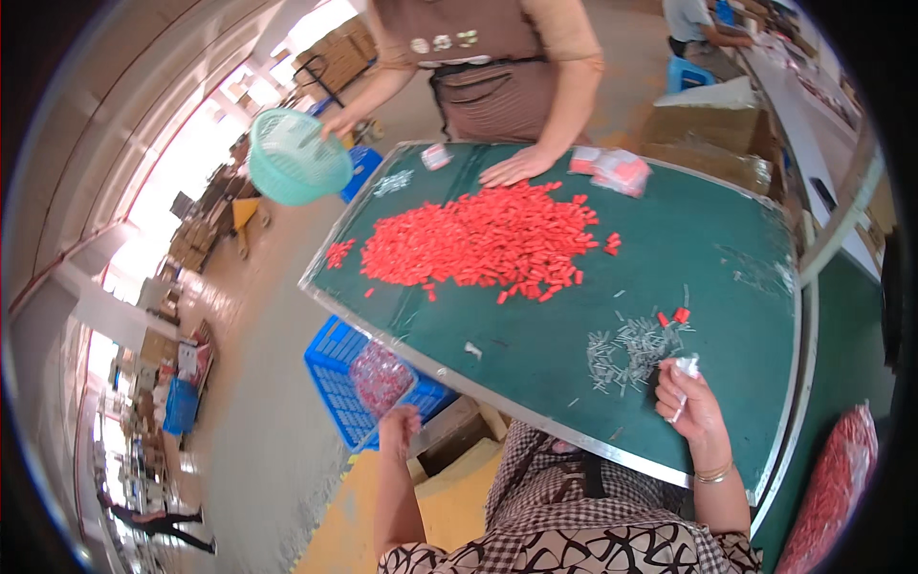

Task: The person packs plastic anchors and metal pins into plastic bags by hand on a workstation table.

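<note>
Whitish plastic wrap (687, 366), pinched in the right hand (695, 407) toward the bench (516, 359)'s near-right corner, seems light, soft, slippery, best gripped by an edge; what the left hand (400, 428) holds is unclear.

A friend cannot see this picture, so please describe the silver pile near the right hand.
On the green table, go to the near right part, beside the wearer's right hand. The silver pile there spreads wider than the silver cluster at the far left.
</note>
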`<state>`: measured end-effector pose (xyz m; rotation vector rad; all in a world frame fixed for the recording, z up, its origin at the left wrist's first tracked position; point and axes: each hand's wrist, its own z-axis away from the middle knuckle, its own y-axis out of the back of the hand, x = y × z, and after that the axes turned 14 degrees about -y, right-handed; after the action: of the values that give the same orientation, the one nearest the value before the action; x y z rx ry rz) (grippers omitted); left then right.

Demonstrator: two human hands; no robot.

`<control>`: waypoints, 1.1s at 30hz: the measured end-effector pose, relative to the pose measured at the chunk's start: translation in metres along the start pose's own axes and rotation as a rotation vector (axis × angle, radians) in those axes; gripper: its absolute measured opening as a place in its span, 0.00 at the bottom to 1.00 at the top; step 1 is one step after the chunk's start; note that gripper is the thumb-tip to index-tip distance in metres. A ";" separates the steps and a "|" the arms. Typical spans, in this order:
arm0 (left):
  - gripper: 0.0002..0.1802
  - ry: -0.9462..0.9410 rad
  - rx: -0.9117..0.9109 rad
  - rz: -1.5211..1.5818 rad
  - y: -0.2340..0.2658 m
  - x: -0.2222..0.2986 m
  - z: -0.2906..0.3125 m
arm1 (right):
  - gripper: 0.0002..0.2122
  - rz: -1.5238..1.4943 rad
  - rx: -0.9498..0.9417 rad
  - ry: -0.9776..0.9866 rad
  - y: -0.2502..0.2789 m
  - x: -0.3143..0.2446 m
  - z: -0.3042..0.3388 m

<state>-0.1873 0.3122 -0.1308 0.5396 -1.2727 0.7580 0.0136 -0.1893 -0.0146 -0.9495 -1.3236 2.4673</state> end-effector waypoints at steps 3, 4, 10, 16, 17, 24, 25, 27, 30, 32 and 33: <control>0.08 0.147 -0.739 -0.143 -0.077 0.052 0.064 | 0.08 -0.099 -0.047 0.014 0.007 0.001 -0.006; 0.09 0.141 -1.003 -0.219 -0.109 0.079 0.087 | 0.07 -0.142 -0.063 0.024 0.008 0.000 -0.007; 0.13 0.001 -1.276 -0.269 -0.262 0.102 0.168 | 0.07 -0.185 -0.058 0.156 -0.002 0.009 -0.008; 0.16 -0.751 -1.056 -0.403 -0.359 0.065 0.195 | 0.07 -0.172 -0.042 0.289 -0.001 0.013 -0.011; 0.16 -0.842 -0.993 -0.376 -0.365 0.056 0.192 | 0.07 -0.156 -0.011 0.334 0.001 0.012 -0.013; 0.12 -0.487 -1.002 -0.263 -0.372 0.055 0.187 | 0.07 -0.046 0.052 0.306 0.004 0.009 -0.005; 0.12 -0.434 -0.994 -0.221 -0.371 0.057 0.187 | 0.07 -0.093 0.055 0.296 0.003 0.009 -0.006; 0.11 -0.352 -0.958 -0.130 -0.370 0.054 0.186 | 0.08 -0.174 0.055 0.294 0.004 0.008 -0.007; 0.12 -0.319 -0.902 -0.035 -0.369 0.049 0.181 | 0.08 -0.217 0.037 0.275 0.009 0.007 -0.009; 0.09 -0.306 -0.861 -0.017 -0.372 0.049 0.183 | 0.08 -0.196 0.048 0.294 0.007 0.009 -0.011; 0.07 -0.294 -0.826 -0.014 -0.372 0.046 0.181 | 0.08 -0.175 0.049 0.309 0.005 0.010 -0.013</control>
<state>-0.0165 -0.0527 -0.0273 -0.0227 -1.7069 0.0913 0.0145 -0.1790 -0.0280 -1.0993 -1.1824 2.1115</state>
